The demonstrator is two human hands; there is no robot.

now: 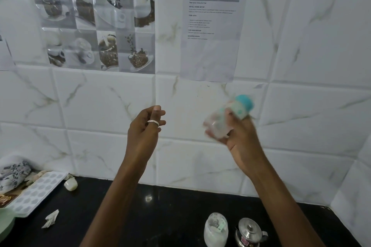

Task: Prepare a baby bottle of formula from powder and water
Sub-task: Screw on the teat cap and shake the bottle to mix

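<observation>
My right hand (239, 136) is raised in front of the tiled wall and grips a clear baby bottle (226, 118) with a teal cap, tilted and blurred by motion. My left hand (144, 128) is held up to the left of it, fingers loosely curled, a ring on one finger, holding nothing. Down on the black counter stands an open jar of white powder (215, 229) with a small scoop inside. A small steel kettle (250, 232) with a lid stands right beside the jar.
At the counter's left lie a white ice-cube tray (40, 190), a patterned cloth (12, 174), a green bowl edge (6, 224), a small white cap (70, 184) and a crumpled paper scrap (51, 218). Paper sheets are taped to the wall.
</observation>
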